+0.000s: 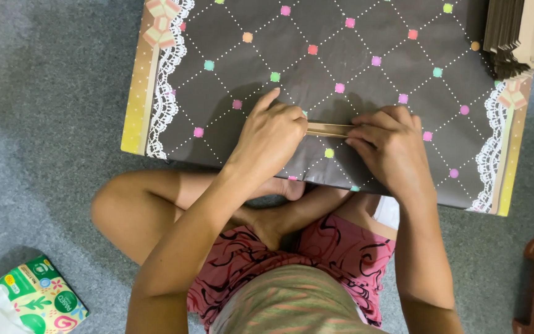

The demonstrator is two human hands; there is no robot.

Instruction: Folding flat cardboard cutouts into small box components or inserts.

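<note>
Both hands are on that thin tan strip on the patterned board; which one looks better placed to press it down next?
Probably the left hand: it lies over its end of the tan strip. The right hand only pinches the other end.

Home: grey carpet floor [50, 124], low patterned table [353, 74], tissue box [35, 303].

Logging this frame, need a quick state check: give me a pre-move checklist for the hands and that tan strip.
1. Left hand on the tan strip: ok, fingers cover its left end.
2. Right hand on the strip: ok, fingertips press its right end.
3. Strip flat on the low table: ok.
4. Strip's full length visible: not ok, both ends hidden.
5. Stack of brown sheets apart from the hands: ok, at the far right corner.
6. Grip firmness: cannot tell.
</note>
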